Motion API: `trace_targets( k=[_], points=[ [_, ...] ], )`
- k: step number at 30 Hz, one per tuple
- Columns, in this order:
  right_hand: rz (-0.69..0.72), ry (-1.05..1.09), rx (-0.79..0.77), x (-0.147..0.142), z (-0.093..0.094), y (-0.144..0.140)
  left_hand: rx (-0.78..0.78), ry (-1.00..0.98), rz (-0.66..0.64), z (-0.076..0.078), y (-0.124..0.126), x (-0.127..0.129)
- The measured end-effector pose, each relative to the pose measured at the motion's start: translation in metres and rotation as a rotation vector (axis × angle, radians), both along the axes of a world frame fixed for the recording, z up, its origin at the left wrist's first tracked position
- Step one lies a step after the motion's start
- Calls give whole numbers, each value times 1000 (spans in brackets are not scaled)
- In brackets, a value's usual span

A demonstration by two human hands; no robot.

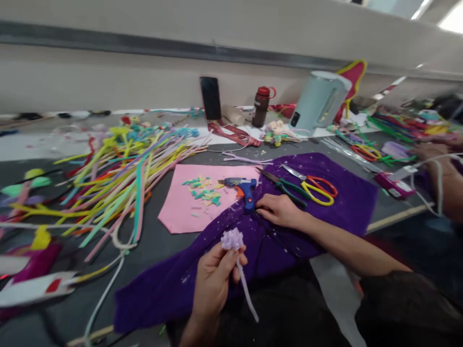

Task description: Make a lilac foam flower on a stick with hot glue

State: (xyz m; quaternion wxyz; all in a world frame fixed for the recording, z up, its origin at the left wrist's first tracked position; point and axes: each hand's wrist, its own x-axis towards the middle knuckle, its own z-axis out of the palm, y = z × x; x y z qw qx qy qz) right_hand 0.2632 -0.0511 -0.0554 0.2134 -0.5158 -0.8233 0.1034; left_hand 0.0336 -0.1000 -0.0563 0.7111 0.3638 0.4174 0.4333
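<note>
My left hand (213, 277) pinches a lavender pipe-cleaner flower (232, 239) just below its fluffy head, and its stem hangs down to the right. Resting on the purple cloth (181, 274), my right hand (277, 209) has its fingers curled together beside the handle of a blue glue gun (240, 185). Whatever those fingertips may hold is hidden. The glue gun lies partly on a pink sheet (173, 207) with small yellow and green pipe-cleaner bits (206, 193). Right of it lie green-handled pliers (285, 187) and scissors (314, 188) with red and yellow handles.
Many coloured pipe cleaners (144, 164) spread over the left of the table. Along the back stand a phone (210, 99), a brown bottle (261, 107) and a pale blue kettle (318, 101). Another person's hand (439, 161) is at the far right near a cable.
</note>
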Motion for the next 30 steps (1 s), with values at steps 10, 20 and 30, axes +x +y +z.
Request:
trace_targets(
  k=[10, 20, 30],
  points=[
    [-41, 78, 110, 25, 11, -9, 65, 55, 5, 0, 1, 2],
    [-386, -380, 55, 71, 23, -8, 113, 124, 102, 8, -1, 15],
    [-277, 297, -79, 84, 24, 3, 69, 127, 69, 7, 1, 14]
  ],
)
